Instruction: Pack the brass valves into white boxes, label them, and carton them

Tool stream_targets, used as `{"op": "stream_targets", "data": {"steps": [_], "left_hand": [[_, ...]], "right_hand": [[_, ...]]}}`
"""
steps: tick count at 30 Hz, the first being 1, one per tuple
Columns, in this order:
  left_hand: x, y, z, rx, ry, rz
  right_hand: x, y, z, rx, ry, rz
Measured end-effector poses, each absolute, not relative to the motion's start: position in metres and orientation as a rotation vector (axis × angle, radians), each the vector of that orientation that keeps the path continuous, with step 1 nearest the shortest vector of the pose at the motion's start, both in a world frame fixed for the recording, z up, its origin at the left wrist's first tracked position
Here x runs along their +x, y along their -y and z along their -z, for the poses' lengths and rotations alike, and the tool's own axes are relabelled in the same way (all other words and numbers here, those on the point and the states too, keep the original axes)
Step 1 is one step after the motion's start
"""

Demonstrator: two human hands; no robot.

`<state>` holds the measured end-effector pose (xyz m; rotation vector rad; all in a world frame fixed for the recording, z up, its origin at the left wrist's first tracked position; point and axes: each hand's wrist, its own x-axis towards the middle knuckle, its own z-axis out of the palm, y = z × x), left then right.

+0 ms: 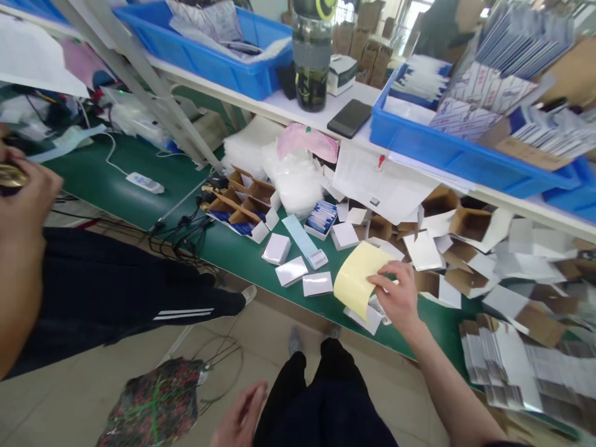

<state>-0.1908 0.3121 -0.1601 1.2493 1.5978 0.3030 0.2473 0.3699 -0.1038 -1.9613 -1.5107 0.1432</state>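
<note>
My right hand (pixel 398 295) pinches the edge of a curved pale yellow sheet (pixel 356 276) between thumb and fingers, above the front of the green bench. Under the sheet lies a white piece (pixel 363 320), partly covered. My left hand (pixel 242 416) hangs low beside my legs, fingers stretched out, with nothing visible in it. Closed white boxes (pixel 317 284) lie left of the sheet. Among them is a light blue strip (pixel 298 236) with a barcode label (pixel 318 258) at its near end. Behind it stands a small white box filled with blue-and-white packets (pixel 321 217).
Open white cartons (pixel 470 223) crowd the right, with flattened cartons (pixel 503 360) stacked nearer. A divided cardboard tray (pixel 242 205) sits left. The shelf above bears blue bins (pixel 465 146), a bottle (pixel 311 68) and a phone (pixel 349 118). Another person's hand (pixel 28 186) holds a brass-coloured object.
</note>
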Motion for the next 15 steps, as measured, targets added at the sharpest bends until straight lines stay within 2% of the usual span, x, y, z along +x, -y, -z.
{"op": "stream_targets", "data": {"steps": [4, 8, 11, 15], "left_hand": [[-0.105, -0.367, 0.080, 1.048, -1.299, -0.581], [-0.059, -0.382, 0.011, 0.863, -0.946, -0.591], [-0.056, -0.374, -0.013, 0.734, -0.875, -0.563], [-0.067, -0.367, -0.023, 0.568, -0.839, -0.593]], "right_hand": [[0.207, -0.330, 0.035, -1.523, 1.452, -0.001], [0.181, -0.307, 0.011, -1.505, 1.273, -0.033], [0.172, -0.290, 0.011, -1.565, 1.181, 0.005], [0.161, -0.266, 0.017, -1.648, 1.198, 0.216]]}}
